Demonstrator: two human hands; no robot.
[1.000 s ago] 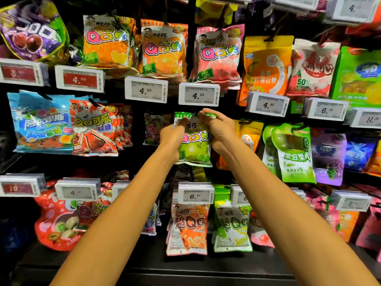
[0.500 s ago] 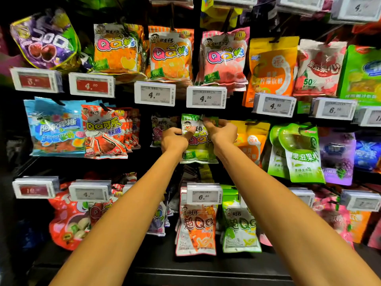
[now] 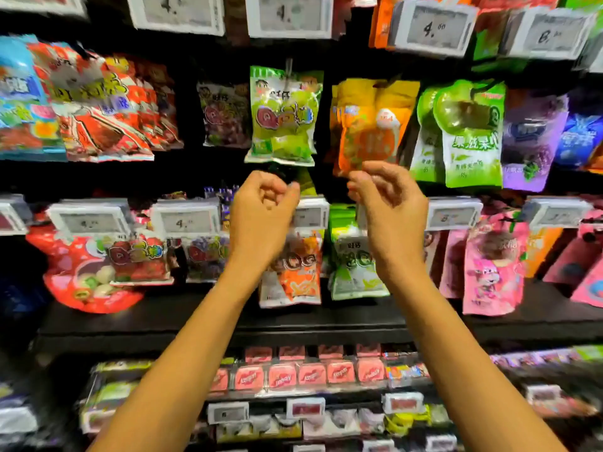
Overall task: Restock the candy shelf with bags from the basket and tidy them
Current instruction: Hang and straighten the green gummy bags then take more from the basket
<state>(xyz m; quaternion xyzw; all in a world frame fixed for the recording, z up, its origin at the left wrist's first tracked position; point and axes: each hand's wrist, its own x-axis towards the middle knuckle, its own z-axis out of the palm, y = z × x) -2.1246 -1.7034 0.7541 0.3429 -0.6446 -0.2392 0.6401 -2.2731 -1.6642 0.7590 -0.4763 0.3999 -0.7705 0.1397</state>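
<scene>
A green candy bag hangs by itself on a hook in the middle row of the candy shelf. Just below it are both my hands, free of the bag and apart from each other. My left hand has loosely curled fingers and holds nothing. My right hand is likewise loosely curled and empty, its fingertips just in front of the bottom edge of an orange-yellow bag. The basket is out of view.
Red bags and a dark purple bag hang to the left, green apple bags to the right. Price tags line the rails. Orange and green bags hang below my hands. A lower shelf holds pink packs.
Both hands have let go of the green bag, which now hangs on its hook, and have dropped below it. The camera has tilted downward, bringing the lower shelves into view.
</scene>
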